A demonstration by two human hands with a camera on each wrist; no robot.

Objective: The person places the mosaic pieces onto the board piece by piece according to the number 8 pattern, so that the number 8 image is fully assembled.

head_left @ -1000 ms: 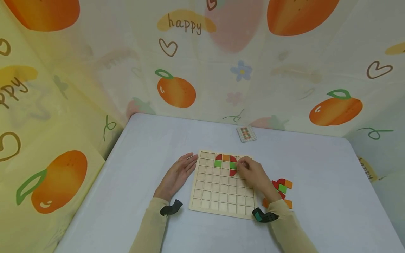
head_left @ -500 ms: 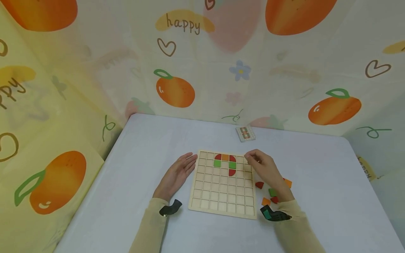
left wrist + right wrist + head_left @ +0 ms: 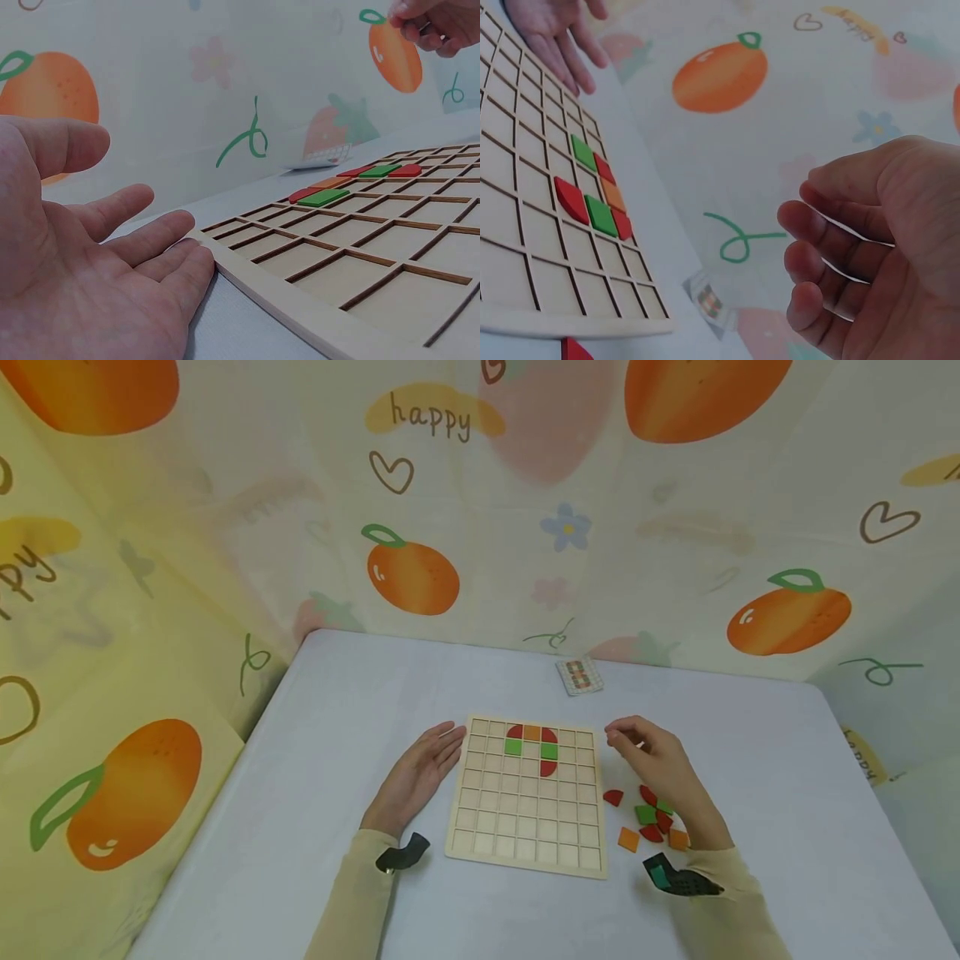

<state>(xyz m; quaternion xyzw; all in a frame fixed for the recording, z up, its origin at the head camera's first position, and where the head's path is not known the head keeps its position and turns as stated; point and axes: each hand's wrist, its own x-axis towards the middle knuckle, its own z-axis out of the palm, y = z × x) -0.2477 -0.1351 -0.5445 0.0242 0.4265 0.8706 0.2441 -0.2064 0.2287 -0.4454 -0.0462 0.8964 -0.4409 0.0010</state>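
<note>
A wooden grid board (image 3: 517, 827) lies on the table. In its far rows sit an orange square tile (image 3: 532, 732), green square tiles (image 3: 513, 747) and red quarter-round tiles (image 3: 548, 768). My left hand (image 3: 420, 768) rests beside the board's left edge, palm turned up and inward, fingers extended with tips at the rim. Off the board's far right corner hovers my right hand (image 3: 656, 760). Its fingers are loosely bent, thumb close to the index finger; in the right wrist view nothing shows between them.
Loose tiles lie right of the board, under and near the right forearm: a red quarter-round (image 3: 612, 797), a green square (image 3: 646, 814) and an orange square (image 3: 628, 839) among several. A stack of pattern cards (image 3: 579, 677) lies by the table's far edge, before a printed curtain (image 3: 480, 527).
My right hand has moved from the green tile on the board to the right, past the board's edge, uncovering loose tiles. The left hand has stayed in place.
</note>
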